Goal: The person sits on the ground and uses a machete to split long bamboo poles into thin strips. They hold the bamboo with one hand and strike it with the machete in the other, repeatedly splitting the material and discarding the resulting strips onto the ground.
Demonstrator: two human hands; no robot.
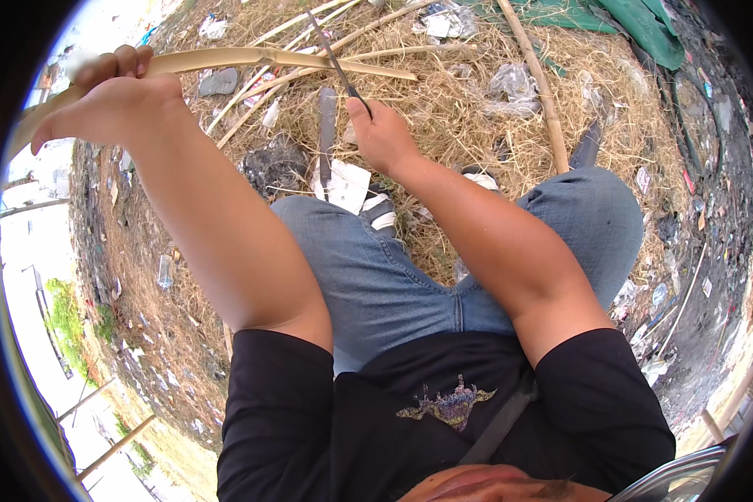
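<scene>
My left hand, at the upper left, is wrapped round a long pale split bamboo strip. The strip stretches to the right in front of me, with a joint partway along it. In my right hand is a slim knife with a dark handle. Its narrow blade points up and away and crosses the strip near the far right end. Whether the edge touches the bamboo or passes just over it, I cannot tell. Below the strip, a flat dark blade-like piece lies on the ground near my feet.
Several thin bamboo strips lie on dry straw beyond my knees. A bamboo pole slants toward my right knee. Crumpled clear plastic and a green sheet are farther right. Litter and dark ground flank me.
</scene>
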